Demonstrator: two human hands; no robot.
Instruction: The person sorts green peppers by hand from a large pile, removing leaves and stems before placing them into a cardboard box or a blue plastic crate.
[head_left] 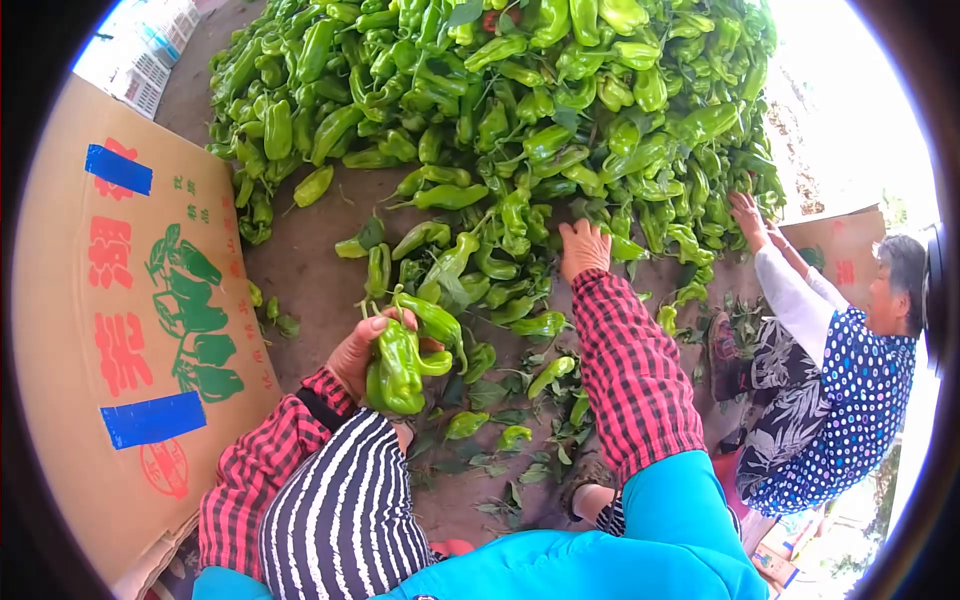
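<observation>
My left hand [355,352] is closed around several green peppers [396,372], held low in front of my left knee; their stems stick up by my thumb. Further forward, my right hand [585,248] reaches to the near edge of a big heap of green peppers [480,110]. Its fingers are bent down among the peppers, and the fingertips are hidden, so whatever lies under them does not show. One pepper [627,249] lies right beside that hand. Between my two hands, loose peppers [500,265] are scattered on the brown ground.
A large cardboard box [140,330] with red characters and blue tape stands at my left. At right, another person [840,390] in a dotted top reaches into the heap, near a second box [840,250]. Leaves [510,385] litter the ground. White crates [148,80] stand far left.
</observation>
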